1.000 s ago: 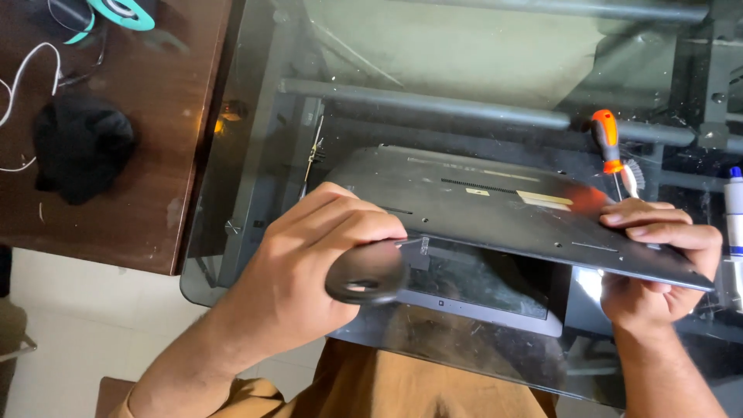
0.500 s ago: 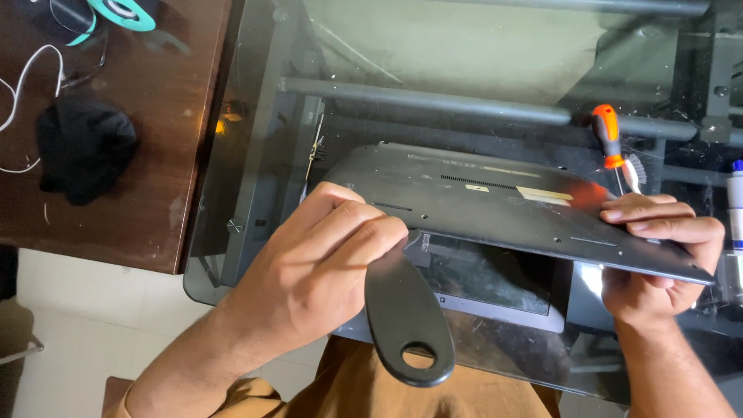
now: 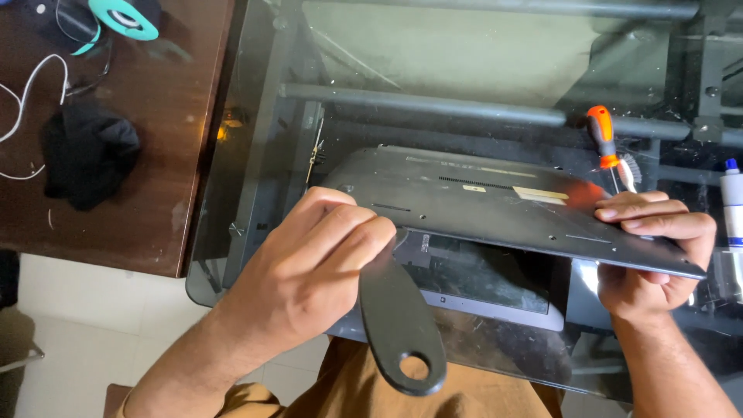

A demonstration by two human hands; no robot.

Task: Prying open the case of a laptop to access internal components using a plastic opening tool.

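A dark grey laptop bottom cover point(image 3: 495, 205) is lifted at an angle above the laptop body point(image 3: 480, 282), which lies on a glass table point(image 3: 255, 155). My right hand point(image 3: 650, 248) grips the cover's right edge. My left hand point(image 3: 309, 271) holds a flat black pry tool point(image 3: 398, 329) with a round hole at its free end. The tool's other end is hidden under my fingers at the cover's front-left edge. An orange-handled screwdriver point(image 3: 605, 147) lies behind the cover.
A brown wooden desk point(image 3: 155, 193) at the left carries a black cloth point(image 3: 87, 151), a white cable point(image 3: 23, 101) and a teal round object point(image 3: 124, 17). A white bottle with a blue cap point(image 3: 731, 201) stands at the right edge.
The pry tool has swung in my left hand from lying sideways under my fingers to pointing down toward me. My right hand and the cover have stayed in place.
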